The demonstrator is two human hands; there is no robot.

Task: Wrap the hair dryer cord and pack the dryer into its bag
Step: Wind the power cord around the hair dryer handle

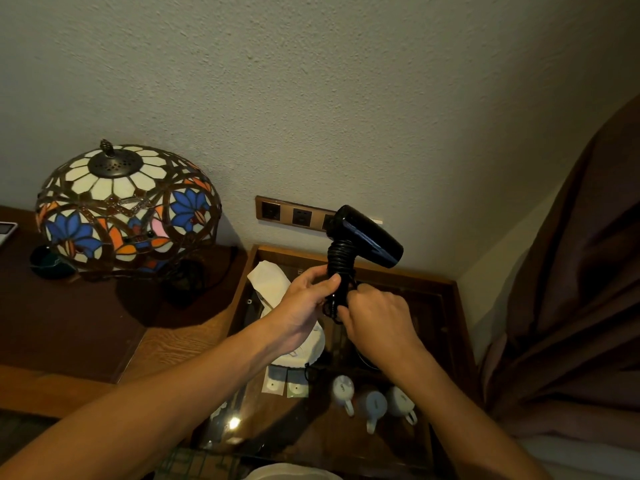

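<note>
A black hair dryer (369, 233) is held upright above the glass-topped side table, its nozzle pointing right. Its black cord (341, 261) is coiled in tight turns around the handle. My left hand (304, 301) grips the lower handle over the coils, thumb on top. My right hand (375, 315) pinches the loose end of the cord at the handle's base. A white cloth bag (272, 282) lies on the table behind and below my left hand, partly hidden by it.
A stained-glass lamp (126, 209) stands on the wooden desk at left. A wall socket strip (287, 214) sits behind the dryer. Three mugs (372, 400) and sachets (285, 386) show under the table's glass top (429, 317). A brown curtain (571, 289) hangs at right.
</note>
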